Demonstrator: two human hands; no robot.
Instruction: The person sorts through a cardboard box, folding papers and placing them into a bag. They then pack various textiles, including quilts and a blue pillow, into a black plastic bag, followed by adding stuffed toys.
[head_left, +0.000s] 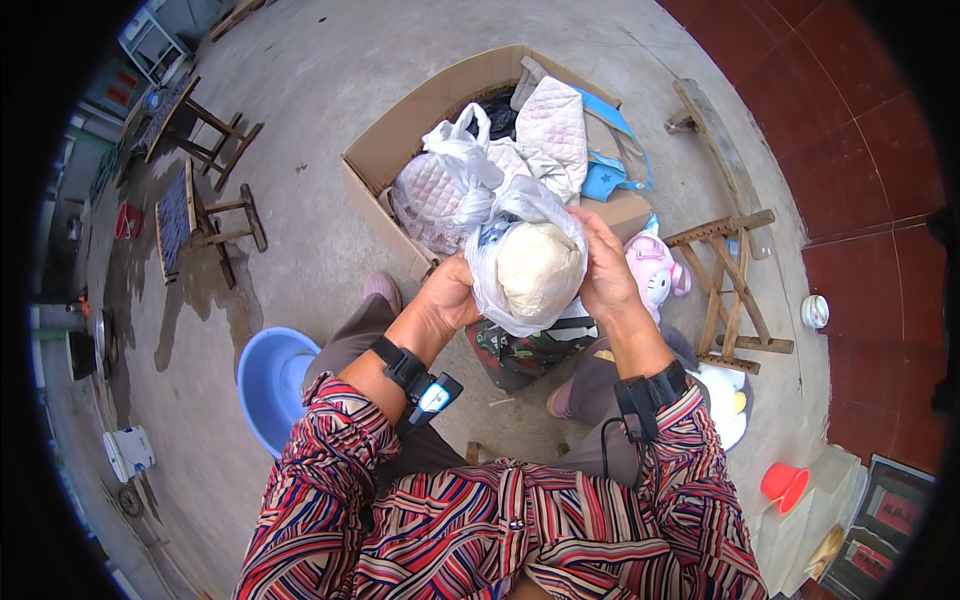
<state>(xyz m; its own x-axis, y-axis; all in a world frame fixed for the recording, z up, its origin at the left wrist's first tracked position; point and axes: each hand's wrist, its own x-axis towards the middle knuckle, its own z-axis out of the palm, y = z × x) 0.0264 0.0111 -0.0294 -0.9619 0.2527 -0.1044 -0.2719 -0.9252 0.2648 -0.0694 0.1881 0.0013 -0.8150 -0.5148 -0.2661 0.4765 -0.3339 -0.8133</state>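
Observation:
Both my hands hold a translucent plastic bag (491, 281) by its sides, with a rounded, cream-white bundle (538, 266) showing through its opening. My left hand (452, 292) grips the bag's left side, its fingertips partly hidden. On the other side, my right hand (606, 262) has its fingers around the bag's edge. Just beyond is a cardboard box (442, 97) holding a quilted white-and-pink cloth (553, 127), a tied plastic bag (435, 187) and blue fabric (601, 178). Below the held bag, a dark patterned bag (517, 360) stands on the floor between my feet.
A blue basin (276, 382) stands left of my legs. Pink plush toy (651, 270), wooden folding frame (727, 281) and wooden bench (712, 135) are at the right. Wooden stools (217, 225) stand at the left, a red bucket (784, 486) at the lower right.

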